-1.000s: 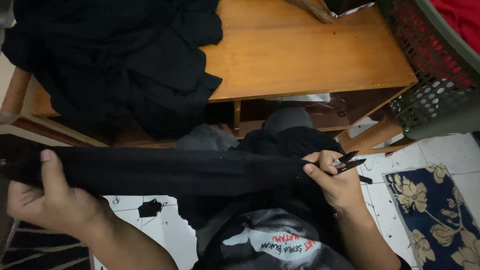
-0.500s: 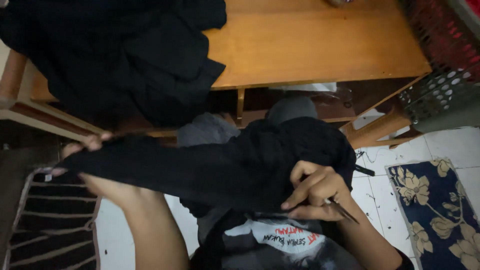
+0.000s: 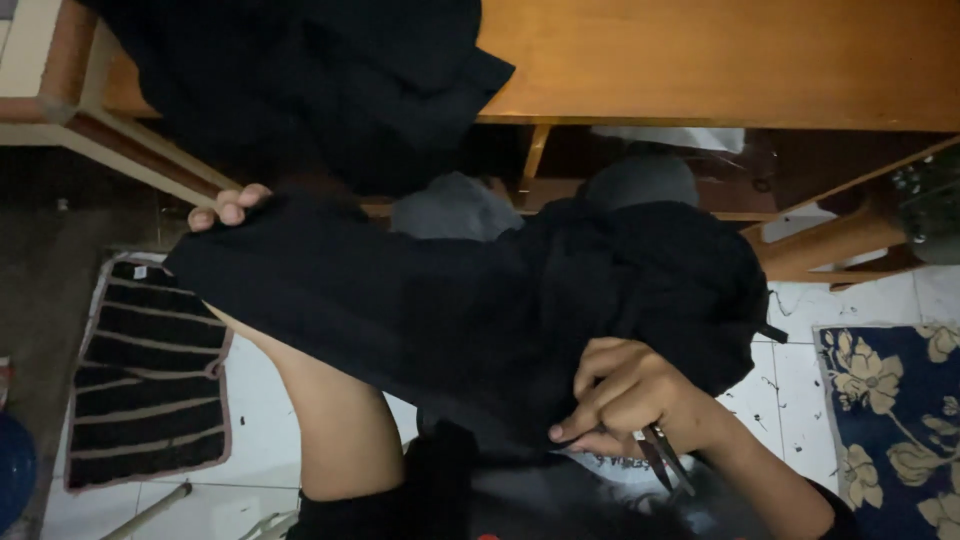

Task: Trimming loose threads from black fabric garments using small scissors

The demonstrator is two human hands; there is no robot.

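Black garment (image 3: 450, 310) now hangs across the lap, just below the front edge of the wooden table (image 3: 720, 60). Vs 1 s ago, when it was pulled out in a long flat band between both hands, the cloth is slacker and bunched twd the right; the stretch has been let go and the piece is being turned/regathered, prob. to bring a new part of it up.

Left hand (image 3: 228, 207) has come up close to the table edge, mostly buried under the fabric w/ only fingertips showing, curled round the garment's left end.

Right hand (image 3: 630, 395) has dropped lower, further from the table, pinching the cloth's lower edge w/ index and thumb while a small pair of snips (image 3: 660, 460) sits tucked in the same fist, blades pointing down and away from the cloth, so no cut in progress.

More black fabric (image 3: 320, 80) lies piled on the table's left part. Striped mat (image 3: 145, 375) on the floor left of the table, floral rug (image 3: 895, 420) to the right.
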